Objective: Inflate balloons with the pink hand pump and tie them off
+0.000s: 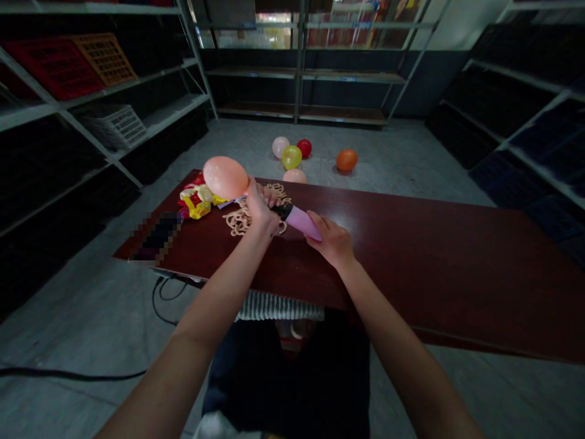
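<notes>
While both hands met at frame centre, the biggest thing in view was the metal shelving (91,110) along the left, back and right walls. The left racks held a red crate (55,64), an orange crate (105,58) and a white basket (116,125).

Next down was the dark red table (434,262), which ran from centre left to lower right.

Floor balloons sat upper centre, beyond the table's far edge: pale pink (280,146), red (304,147), yellow-green (291,157) and orange (347,160).

The peach balloon (225,177) was inflated. It sat above the table's far left part, just left of the left hand (261,210).

The pump (302,222) had a pink barrel and a black nozzle. It lay tilted between the hands, nozzle toward the peach balloon.

Left hand: fingers fully curled, clamped on the balloon's neck at the nozzle.

Right hand (333,242): fingers wrapped round the barrel's near end.

A heap of limp beige balloons (237,221) lay on the table under the left hand. Just left of it was a small yellow-and-red pile (196,201).

The blurred dark object (158,239) at the table's left edge couldn't be identified. A black cable (164,299) ran on the floor below it.
</notes>
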Tool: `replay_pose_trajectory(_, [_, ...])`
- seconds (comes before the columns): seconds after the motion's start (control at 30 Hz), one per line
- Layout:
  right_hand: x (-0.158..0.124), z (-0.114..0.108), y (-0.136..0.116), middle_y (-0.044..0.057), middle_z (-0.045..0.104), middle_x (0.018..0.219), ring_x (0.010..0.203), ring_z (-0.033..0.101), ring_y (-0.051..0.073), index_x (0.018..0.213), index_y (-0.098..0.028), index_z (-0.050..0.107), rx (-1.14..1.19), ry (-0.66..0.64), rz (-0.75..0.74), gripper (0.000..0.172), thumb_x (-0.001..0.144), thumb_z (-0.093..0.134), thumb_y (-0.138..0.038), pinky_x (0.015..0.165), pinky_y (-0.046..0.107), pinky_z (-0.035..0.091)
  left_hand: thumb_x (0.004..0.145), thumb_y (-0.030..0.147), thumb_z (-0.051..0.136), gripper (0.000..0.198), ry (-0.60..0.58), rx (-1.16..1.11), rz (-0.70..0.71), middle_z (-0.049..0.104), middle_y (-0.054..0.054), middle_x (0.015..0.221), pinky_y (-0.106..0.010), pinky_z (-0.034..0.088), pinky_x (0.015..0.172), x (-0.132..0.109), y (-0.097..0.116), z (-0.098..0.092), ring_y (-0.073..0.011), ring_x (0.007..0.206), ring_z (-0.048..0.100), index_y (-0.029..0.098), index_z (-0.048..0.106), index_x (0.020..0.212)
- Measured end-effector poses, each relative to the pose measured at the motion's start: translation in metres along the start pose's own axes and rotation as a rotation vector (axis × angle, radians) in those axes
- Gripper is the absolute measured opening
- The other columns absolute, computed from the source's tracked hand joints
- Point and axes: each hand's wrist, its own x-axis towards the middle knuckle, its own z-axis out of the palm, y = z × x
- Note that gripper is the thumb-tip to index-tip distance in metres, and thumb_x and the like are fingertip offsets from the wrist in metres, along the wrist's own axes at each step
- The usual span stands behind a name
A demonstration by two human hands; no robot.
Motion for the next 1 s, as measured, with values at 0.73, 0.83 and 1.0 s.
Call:
replay_pose_trajectory(0.73, [0.000, 0.000, -0.008, 0.009, 0.064, 0.139, 0.113, 0.067, 0.026, 0.152, -0.025, 0.043, 0.052, -0.017, -0.177, 0.055, 0.099, 0.056, -0.035, 0.091, 0.039, 0.057, 0.103, 0.031, 0.050, 0.051, 0.195, 0.042, -0.037, 0.020, 0.008, 0.041, -0.022, 0.020, 0.036, 0.043, 0.100, -0.022, -0.0059, 0.031, 0.020, 0.020, 0.020, 0.063])
replay_pose_trajectory(0.83, [0.002, 0.003, -0.008, 0.009, 0.067, 0.135, 0.109, 0.069, 0.024, 0.151, -0.025, 0.045, 0.073, 0.035, -0.209, 0.054, 0.099, 0.057, -0.034, 0.089, 0.037, 0.058, 0.105, 0.032, 0.044, 0.050, 0.183, 0.067, -0.019, 0.020, 0.008, 0.040, -0.022, 0.019, 0.037, 0.049, 0.124, -0.013, -0.0066, 0.031, 0.019, 0.020, 0.019, 0.063])
replay_pose_trajectory(1.0, [0.002, 0.008, -0.002, 0.009, 0.070, 0.127, 0.102, 0.071, 0.024, 0.146, -0.023, 0.049, 0.086, 0.129, -0.137, 0.054, 0.095, 0.063, -0.034, 0.084, 0.035, 0.058, 0.103, 0.042, 0.050, 0.056, 0.018, 0.090, 0.070, 0.021, 0.007, 0.041, -0.023, 0.021, 0.039, 0.043, 0.119, 0.008, -0.0068, 0.033, 0.020, 0.019, 0.022, 0.060])
